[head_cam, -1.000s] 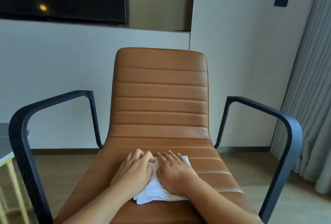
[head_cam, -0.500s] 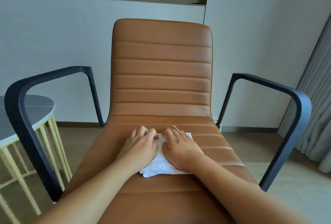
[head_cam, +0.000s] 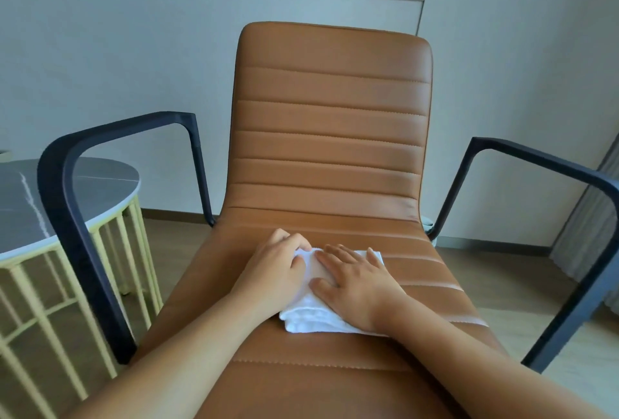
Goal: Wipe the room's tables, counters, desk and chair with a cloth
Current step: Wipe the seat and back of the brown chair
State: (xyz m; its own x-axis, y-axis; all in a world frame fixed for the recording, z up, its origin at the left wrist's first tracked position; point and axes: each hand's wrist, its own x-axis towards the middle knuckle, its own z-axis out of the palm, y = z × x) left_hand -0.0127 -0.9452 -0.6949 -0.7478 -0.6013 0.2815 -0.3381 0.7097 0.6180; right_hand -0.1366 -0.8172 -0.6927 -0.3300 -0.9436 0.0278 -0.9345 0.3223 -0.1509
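A: Cloth [head_cam: 311, 314], folded white, lay mid-seat on the tan chair [head_cam: 331, 137]. Right hand [head_cam: 355, 279] pressed it flat, fingers straight; left hand [head_cam: 274, 266] curled over its far-left edge.

B: Risk?

A: Prob. bunching — folds could slip under uneven pressure, w/ seat ribs skipped.

B: Vs. 0.5 s ago?

A: Hands & cloth about the same spot; view swung left, more of the round table [head_cam: 100, 181] showed.
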